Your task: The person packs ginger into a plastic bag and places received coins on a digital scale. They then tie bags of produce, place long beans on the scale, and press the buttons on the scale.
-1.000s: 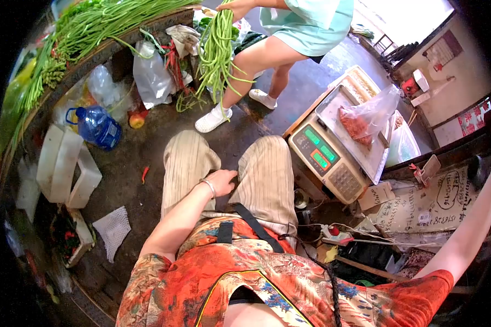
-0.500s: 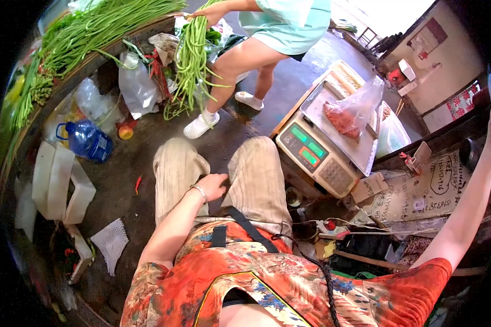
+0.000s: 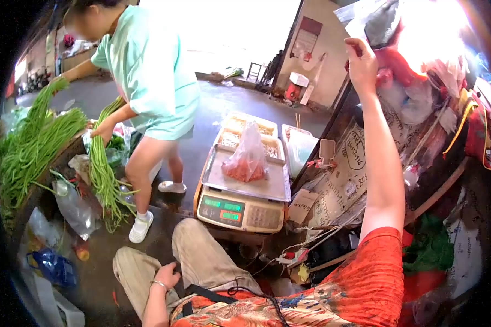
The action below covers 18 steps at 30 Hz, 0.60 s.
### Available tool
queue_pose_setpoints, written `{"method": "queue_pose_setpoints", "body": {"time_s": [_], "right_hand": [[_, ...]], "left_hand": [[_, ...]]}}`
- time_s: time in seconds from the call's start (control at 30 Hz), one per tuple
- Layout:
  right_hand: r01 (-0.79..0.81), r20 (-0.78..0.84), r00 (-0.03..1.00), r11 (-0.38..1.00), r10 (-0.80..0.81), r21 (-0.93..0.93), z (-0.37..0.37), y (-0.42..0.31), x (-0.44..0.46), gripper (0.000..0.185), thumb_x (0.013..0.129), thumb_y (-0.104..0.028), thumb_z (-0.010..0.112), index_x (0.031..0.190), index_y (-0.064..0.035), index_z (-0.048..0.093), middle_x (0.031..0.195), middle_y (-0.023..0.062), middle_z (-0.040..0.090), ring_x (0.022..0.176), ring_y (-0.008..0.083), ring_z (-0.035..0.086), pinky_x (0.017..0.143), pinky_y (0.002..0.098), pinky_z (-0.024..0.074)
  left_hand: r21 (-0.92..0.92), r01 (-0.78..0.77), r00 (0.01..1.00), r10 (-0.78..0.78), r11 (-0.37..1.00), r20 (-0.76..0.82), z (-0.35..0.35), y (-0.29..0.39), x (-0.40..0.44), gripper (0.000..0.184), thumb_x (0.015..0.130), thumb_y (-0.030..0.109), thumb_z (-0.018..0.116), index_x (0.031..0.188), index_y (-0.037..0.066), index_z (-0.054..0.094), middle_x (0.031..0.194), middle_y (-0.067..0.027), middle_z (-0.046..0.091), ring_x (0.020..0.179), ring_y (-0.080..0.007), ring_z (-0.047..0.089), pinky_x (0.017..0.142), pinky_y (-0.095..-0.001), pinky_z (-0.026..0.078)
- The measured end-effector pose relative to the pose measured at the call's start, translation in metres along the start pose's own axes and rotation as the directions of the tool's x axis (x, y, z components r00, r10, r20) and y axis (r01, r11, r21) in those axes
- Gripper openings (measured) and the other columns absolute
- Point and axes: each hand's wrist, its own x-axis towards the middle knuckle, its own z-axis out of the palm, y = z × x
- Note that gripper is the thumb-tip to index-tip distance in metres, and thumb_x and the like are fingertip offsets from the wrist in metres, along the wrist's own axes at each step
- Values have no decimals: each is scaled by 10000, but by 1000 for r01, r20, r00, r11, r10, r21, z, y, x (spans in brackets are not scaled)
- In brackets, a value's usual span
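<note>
My left hand (image 3: 168, 275), with a bracelet at its wrist, rests on my lap, fingers loosely bent and holding nothing visible. My right arm reaches up to the right. At its end my right hand (image 3: 363, 66) has bent fingers with a gap between them, beside a grey and clear plastic bag (image 3: 381, 24); no grip on the bag is visible. In front of my knees stands a digital scale (image 3: 243, 210) with lit green displays. On its metal tray (image 3: 215, 171) sits a clear bag of reddish food (image 3: 246, 158).
At left a person in a mint shirt (image 3: 153, 71) holds long green beans (image 3: 101, 174) over a heap of beans (image 3: 27, 147). Food trays (image 3: 273, 131) stand behind the scale. A blue bottle (image 3: 52, 267) lies on the floor. Plastic bags (image 3: 444, 73) hang at upper right.
My view has turned to the right and upward. My right hand, out of sight before, now shows near the bags. My left hand stays on my lap. The person's other arm now extends over the heap.
</note>
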Motion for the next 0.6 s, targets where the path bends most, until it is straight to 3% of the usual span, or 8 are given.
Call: {"method": "queue_pose_setpoints", "body": {"time_s": [0.1,0.17,0.3,0.33,0.43,0.57,0.6], "right_hand": [[-18,8,1000,999,18,42,-2,-8,-4,113,939,-69,591,1016,-38,669,746,-41,570,559,26,476,487,213,395],[93,36,995,994,-91,-50,-6,-17,-4,112,939,-89,604,1020,-44,667,755,-36,564,590,35,487,515,213,411],[365,11,920,843,-392,-395,-24,-50,-5,100,907,-114,634,976,-50,667,817,57,605,694,165,584,657,282,485],[340,-12,926,847,-377,-410,-30,-56,-5,84,897,-150,592,940,-108,650,842,109,586,833,298,594,750,397,469],[265,-96,938,865,-334,-426,-51,-76,-5,96,900,-197,620,973,-158,667,829,67,597,820,244,610,756,383,469],[293,-90,809,531,-581,-795,-83,-65,-2,204,886,-240,653,1089,-231,670,1029,43,616,1009,246,596,852,415,469],[295,-5,849,482,-528,-825,-96,-60,0,273,893,-265,645,1166,-257,652,1167,45,595,1085,273,568,889,444,459]], "left_hand": [[-23,2,1000,-2,1000,-6,-2,2,-2,469,796,209,626,1217,6,600,1125,-264,640,1070,-406,606,933,-444,494],[-33,32,999,-32,999,15,-3,6,-1,469,796,209,625,1218,6,599,1122,-263,641,1071,-406,606,933,-445,494],[-4,45,999,-45,999,27,-5,8,-2,460,794,203,625,1213,15,602,1106,-264,645,1069,-408,605,932,-450,494],[6,31,999,-31,1000,22,-5,8,-2,458,792,202,626,1211,18,604,1099,-263,646,1067,-410,604,931,-451,494],[-2,-4,1000,4,1000,4,-2,5,0,451,786,193,624,1205,26,607,1088,-263,648,1055,-415,607,917,-453,498],[-31,-69,997,68,997,-37,2,-2,1,373,769,165,616,1101,-6,621,1045,-277,646,1013,-439,607,881,-474,505],[37,-29,1000,29,999,-9,2,-3,1,383,775,157,604,1121,-6,622,1052,-276,645,1020,-437,607,887,-469,504]]}}
